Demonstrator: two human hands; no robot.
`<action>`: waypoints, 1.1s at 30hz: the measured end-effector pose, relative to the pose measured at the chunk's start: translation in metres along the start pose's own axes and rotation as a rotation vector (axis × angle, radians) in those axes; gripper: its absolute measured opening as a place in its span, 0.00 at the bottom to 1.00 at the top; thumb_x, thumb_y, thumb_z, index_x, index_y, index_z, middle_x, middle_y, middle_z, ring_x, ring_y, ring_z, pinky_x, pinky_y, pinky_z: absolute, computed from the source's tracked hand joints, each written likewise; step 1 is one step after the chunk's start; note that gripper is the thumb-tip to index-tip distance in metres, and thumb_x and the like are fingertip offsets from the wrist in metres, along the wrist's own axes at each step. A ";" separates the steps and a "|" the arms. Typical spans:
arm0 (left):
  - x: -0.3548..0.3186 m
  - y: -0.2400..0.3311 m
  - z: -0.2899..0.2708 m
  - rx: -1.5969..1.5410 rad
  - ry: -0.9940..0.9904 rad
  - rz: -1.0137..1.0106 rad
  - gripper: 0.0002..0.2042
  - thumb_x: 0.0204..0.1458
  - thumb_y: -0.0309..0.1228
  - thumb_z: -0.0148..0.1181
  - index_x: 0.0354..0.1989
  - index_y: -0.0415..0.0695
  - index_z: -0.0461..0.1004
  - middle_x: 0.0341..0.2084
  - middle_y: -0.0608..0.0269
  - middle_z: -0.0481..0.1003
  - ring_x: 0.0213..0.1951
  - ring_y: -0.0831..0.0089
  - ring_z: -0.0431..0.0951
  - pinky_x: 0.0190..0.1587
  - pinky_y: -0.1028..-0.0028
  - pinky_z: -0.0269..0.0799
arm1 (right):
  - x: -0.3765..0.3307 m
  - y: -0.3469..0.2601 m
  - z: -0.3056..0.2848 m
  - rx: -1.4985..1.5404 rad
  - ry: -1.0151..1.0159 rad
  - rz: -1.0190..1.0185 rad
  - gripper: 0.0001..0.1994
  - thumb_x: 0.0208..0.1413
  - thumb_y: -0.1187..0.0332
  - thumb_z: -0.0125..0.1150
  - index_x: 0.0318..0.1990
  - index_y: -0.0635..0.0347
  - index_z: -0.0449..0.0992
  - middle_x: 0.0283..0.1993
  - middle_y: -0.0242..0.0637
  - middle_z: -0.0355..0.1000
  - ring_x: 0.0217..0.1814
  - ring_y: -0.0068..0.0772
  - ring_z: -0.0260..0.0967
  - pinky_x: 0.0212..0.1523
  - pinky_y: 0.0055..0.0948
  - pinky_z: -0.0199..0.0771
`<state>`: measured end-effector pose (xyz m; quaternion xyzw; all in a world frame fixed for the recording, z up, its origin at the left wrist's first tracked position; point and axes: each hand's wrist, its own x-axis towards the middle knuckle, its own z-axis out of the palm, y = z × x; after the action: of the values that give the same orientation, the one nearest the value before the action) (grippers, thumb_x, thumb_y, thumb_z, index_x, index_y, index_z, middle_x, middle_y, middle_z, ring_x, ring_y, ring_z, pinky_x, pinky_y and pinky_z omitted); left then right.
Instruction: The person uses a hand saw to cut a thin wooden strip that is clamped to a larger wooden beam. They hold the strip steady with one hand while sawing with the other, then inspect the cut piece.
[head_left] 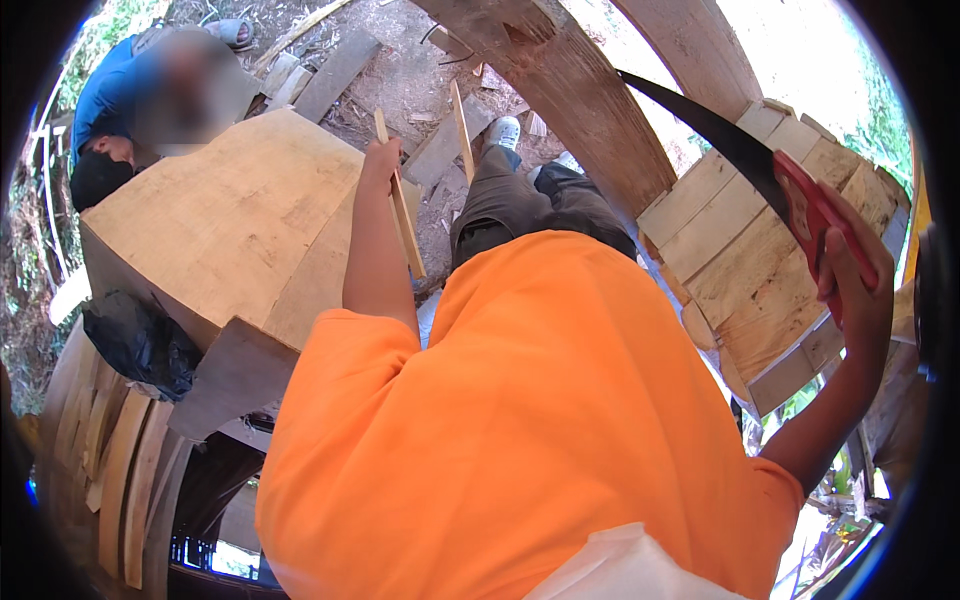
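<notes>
My left hand [381,165] is closed round a thin wooden strip [407,225], which sticks out above and below the fist beside the wooden table. Out to the right, my right hand [850,250] grips the red handle of a hand saw [735,145]. Its dark blade slants up and left, over a plank-topped wooden bench [745,260] and towards a broad wooden beam [575,85]. The blade's tip lies close to the beam; whether they touch I cannot tell. Another slim strip of wood [462,130] stands near my feet.
A large wooden table [235,200] fills the left, with a black plastic bag [140,345] at its near edge. Beyond it a person in a blue shirt [105,95] bends low. Several boards [130,480] lean at lower left. Wood scraps [340,75] litter the ground.
</notes>
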<state>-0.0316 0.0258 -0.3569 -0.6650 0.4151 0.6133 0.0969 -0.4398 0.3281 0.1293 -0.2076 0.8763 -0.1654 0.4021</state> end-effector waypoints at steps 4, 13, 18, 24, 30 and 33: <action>0.130 -0.136 0.038 0.456 -0.039 -0.042 0.17 0.57 0.33 0.57 0.53 0.44 0.68 0.37 0.59 0.73 0.20 0.69 0.71 0.21 0.63 0.70 | -0.029 0.018 -0.023 -0.088 0.050 -0.110 0.25 0.70 0.58 0.55 0.67 0.66 0.71 0.44 0.36 0.79 0.26 0.12 0.62 0.25 0.16 0.61; 0.129 -0.181 0.168 -0.085 -0.128 -0.233 0.27 0.54 0.31 0.56 0.65 0.42 0.64 0.48 0.46 0.77 0.44 0.49 0.80 0.43 0.57 0.78 | -0.044 0.023 -0.030 -0.291 0.115 0.037 0.32 0.68 0.49 0.55 0.66 0.71 0.70 0.55 0.47 0.78 0.29 0.12 0.65 0.31 0.16 0.63; 0.148 -0.198 0.178 0.004 -0.242 -0.382 0.35 0.53 0.31 0.59 0.71 0.38 0.55 0.61 0.36 0.70 0.59 0.45 0.75 0.58 0.57 0.73 | -0.028 0.014 -0.012 -0.233 0.087 0.199 0.33 0.68 0.48 0.55 0.67 0.71 0.69 0.53 0.47 0.78 0.30 0.15 0.66 0.33 0.17 0.65; 0.180 -0.228 0.194 0.072 -0.033 -0.533 0.39 0.56 0.40 0.60 0.68 0.22 0.57 0.62 0.35 0.71 0.62 0.48 0.74 0.60 0.53 0.72 | 0.006 0.012 0.008 -0.217 0.028 0.271 0.34 0.67 0.47 0.56 0.68 0.71 0.68 0.51 0.48 0.77 0.32 0.17 0.68 0.35 0.18 0.67; 0.201 -0.271 0.190 0.309 -0.138 -0.337 0.34 0.54 0.55 0.62 0.53 0.30 0.79 0.47 0.40 0.81 0.50 0.50 0.83 0.54 0.57 0.76 | 0.031 0.018 0.018 -0.202 -0.012 0.317 0.36 0.67 0.46 0.57 0.69 0.71 0.67 0.49 0.48 0.77 0.34 0.20 0.70 0.37 0.19 0.69; 0.181 -0.260 0.168 0.435 -0.125 -0.223 0.28 0.56 0.55 0.60 0.46 0.37 0.84 0.41 0.43 0.84 0.48 0.51 0.84 0.50 0.59 0.77 | 0.035 0.019 0.018 -0.183 -0.042 0.294 0.36 0.67 0.46 0.58 0.69 0.71 0.66 0.49 0.48 0.77 0.35 0.21 0.71 0.38 0.20 0.70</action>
<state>0.0024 0.2199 -0.6568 -0.6308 0.4545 0.5351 0.3304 -0.4514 0.3245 0.0871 -0.1163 0.9001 -0.0202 0.4194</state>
